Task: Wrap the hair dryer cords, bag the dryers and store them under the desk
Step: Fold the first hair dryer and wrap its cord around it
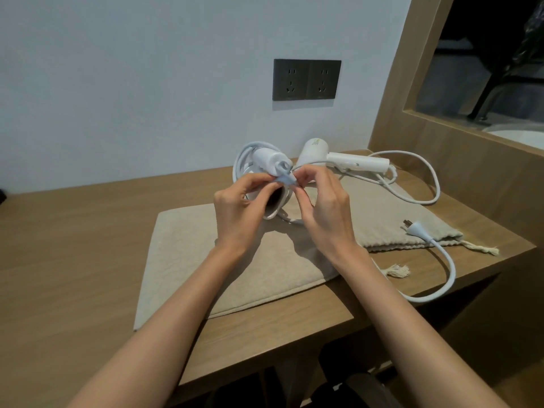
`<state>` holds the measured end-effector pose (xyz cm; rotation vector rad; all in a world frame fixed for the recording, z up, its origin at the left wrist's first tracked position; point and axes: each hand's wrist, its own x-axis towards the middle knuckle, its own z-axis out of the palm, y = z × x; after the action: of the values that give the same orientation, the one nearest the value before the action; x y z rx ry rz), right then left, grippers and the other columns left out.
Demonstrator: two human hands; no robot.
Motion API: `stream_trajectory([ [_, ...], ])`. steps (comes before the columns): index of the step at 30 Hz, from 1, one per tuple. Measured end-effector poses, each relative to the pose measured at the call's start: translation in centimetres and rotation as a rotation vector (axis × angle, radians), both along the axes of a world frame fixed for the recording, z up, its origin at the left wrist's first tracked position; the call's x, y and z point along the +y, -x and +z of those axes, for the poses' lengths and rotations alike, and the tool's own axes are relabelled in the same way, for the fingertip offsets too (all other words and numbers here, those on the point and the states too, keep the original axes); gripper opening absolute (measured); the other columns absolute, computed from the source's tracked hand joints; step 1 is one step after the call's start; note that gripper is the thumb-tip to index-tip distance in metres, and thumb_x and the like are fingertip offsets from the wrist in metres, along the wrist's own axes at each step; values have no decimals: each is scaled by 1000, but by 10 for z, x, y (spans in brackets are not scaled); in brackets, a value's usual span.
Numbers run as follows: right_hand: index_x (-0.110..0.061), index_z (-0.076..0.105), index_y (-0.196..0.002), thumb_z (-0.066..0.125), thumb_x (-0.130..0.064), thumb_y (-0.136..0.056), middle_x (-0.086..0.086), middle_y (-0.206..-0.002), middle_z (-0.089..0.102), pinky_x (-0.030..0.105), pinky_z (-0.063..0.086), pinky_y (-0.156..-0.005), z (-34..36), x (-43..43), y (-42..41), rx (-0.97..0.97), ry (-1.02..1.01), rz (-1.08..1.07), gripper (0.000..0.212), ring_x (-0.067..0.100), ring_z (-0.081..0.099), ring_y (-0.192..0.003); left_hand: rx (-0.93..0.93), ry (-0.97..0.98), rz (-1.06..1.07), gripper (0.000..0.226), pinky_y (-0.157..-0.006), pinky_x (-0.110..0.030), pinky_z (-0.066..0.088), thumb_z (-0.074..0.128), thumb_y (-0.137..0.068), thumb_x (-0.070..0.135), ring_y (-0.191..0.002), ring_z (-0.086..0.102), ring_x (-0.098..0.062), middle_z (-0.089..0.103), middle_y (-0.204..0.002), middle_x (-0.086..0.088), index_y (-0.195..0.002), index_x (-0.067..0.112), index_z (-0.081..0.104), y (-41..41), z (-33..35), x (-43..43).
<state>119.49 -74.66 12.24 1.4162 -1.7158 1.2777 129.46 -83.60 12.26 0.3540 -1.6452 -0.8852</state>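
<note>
Judging by how things are lying, the job is sitting somewhere short of halfway. The left hand (238,207) and right hand (323,207) are meeting just above the middle of the view, both holding the first hair dryer (266,161) over the tabletop (73,245). Its coiled cord (241,160) is looping neatly behind the white body at 11 o'clock from the hands. The fingers (256,179) of both hands are pinching narrowly around the pale plug end (287,179), seemingly tucking it in to lock the coil, so this cord is looking nearly wrapped but not yet secured. The second hair dryer (347,163) is lying on its side at 1 o'clock, handle pointing toward 3 o'clock. Its loose cord (432,178) is trailing in wide curves out to 3 o'clock and round past the tabletop's edge at 4 o'clock, and its plug (416,229) is resting on the far bag (382,219), so that one is waiting to be wrapped. The near bag (206,260), beige and flat like the other, is lying below the hands at 6 o'clock. Neither dryer is sitting in a bag, and bagging both and stowing them under the desk are remaining.
</note>
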Motion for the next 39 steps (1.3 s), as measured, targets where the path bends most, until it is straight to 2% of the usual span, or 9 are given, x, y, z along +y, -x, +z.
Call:
stream_trajectory([
  [5, -1, 49, -99, 61, 3, -84, 11, -92, 57, 22, 45, -75, 5, -8, -7, -64, 42, 35, 20, 22, 57, -83, 66, -121, 70, 24, -66, -14, 52, 80, -74, 5, -69, 67, 4, 67, -70, 17, -80, 16, 60, 3, 5, 0],
  [11, -24, 34, -99, 66, 3, -82, 5, -92, 57, 27, 55, -85, 7, -8, -12, -279, 166, 136, 46, 18, 63, -90, 119, -309, -6, 35, -61, -19, 53, 80, -72, 2, -62, 66, -10, 67, -61, -2, -69, 11, 46, 4, 7, 3],
  [14, -32, 35, -102, 72, 5, -78, 4, -93, 62, 24, 55, -85, 9, -5, -14, -387, 203, 212, 57, 12, 65, -94, 160, -381, -68, 44, -62, -17, 51, 78, -72, -3, -65, 64, -12, 60, -53, 3, -63, 13, 38, 4, 7, 0],
  [17, -17, 39, -104, 72, 7, -78, 3, -94, 66, 22, 57, -79, 11, -8, -15, -532, 202, 268, 48, 10, 66, -97, 167, -385, -106, 48, -63, -12, 48, 77, -74, -4, -69, 67, -2, 52, -46, 15, -62, 13, 34, 3, 8, -5],
  [20, -11, 44, -100, 72, 3, -80, 7, -97, 67, 18, 55, -78, 15, -16, -12, -644, 144, 336, 38, 7, 66, -99, 168, -397, -92, 50, -59, -10, 43, 79, -74, 1, -60, 61, 3, 41, -42, 17, -61, 14, 32, 0, 8, -8],
  [25, -12, 57, -97, 69, -7, -85, -4, -97, 67, 11, 48, -71, 21, -31, -6, -562, -4, 356, 19, 2, 66, -94, 233, -495, -81, 56, -64, -26, 36, 83, -72, 15, -65, 53, -9, 37, -63, -6, -60, 21, 29, -8, 8, -17],
  [30, -17, 63, -95, 70, -14, -86, -12, -91, 66, 13, 49, -70, 32, -40, -1, -446, -93, 400, 12, 2, 64, -84, 242, -477, -85, 58, -62, -26, 33, 82, -73, 10, -69, 43, -16, 28, -64, -5, -59, 20, 26, -15, 11, -30],
  [35, -18, 63, -91, 70, -16, -86, -4, -90, 67, 13, 48, -69, 33, -48, -1, -410, -116, 431, 9, 12, 63, -81, 254, -532, -137, 60, -69, -34, 34, 83, -72, 12, -68, 44, -16, 34, -68, -10, -58, 22, 26, -20, 8, -39],
  [39, -14, 62, -91, 66, -16, -89, -9, -86, 62, 15, 46, -69, 28, -57, -5, -338, -80, 382, 5, 13, 60, -78, 287, -594, -111, 60, -65, -28, 41, 80, -74, 9, -56, 34, -13, 32, -54, -2, -59, 22, 24, -21, 9, -38],
])
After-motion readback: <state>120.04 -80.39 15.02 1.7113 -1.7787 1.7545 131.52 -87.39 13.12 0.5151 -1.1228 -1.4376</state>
